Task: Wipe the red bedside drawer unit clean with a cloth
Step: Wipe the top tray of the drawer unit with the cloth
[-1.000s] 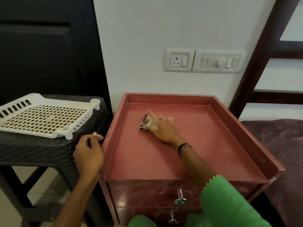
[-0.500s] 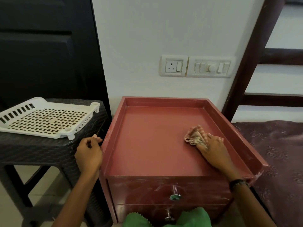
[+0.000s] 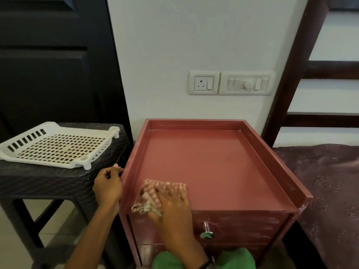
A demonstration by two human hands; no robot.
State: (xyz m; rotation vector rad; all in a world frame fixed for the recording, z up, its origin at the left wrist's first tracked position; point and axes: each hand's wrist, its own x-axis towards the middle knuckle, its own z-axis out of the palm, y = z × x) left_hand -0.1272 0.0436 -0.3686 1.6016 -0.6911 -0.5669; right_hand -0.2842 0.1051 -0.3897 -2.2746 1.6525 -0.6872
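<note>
So at the bottom of the frame the right hand (image 3: 171, 202) is flat on the cloth (image 3: 153, 197), fingers spread and pressing it down at the front left corner of the red drawer unit (image 3: 213, 167), with some of the cloth bunched over the front edge. The left hand (image 3: 107, 184) is just left of it, fingers curled loosely against the unit's left rim, looks like it's bracing rather than really gripping anything. The unit itself sits bottom centre of the frame, against the wall, between the dark stool (image 3: 58, 183) on the left and the bed (image 3: 330, 183) on the right. Progress-wise, I'd guess we're somewhere in the middle: the recessed top looks pretty even and dust-free going back toward the wall, but the rims show pale scuffs, and the drawer fronts with the knobs (image 3: 206, 232) below the hand look streaky and whitish, so those probably need doing. Sides I can't judge. Further back at the left, a white slotted tray (image 3: 54, 146) is parked on the stool, and there's a switch plate (image 3: 231, 83) on the wall above.
</note>
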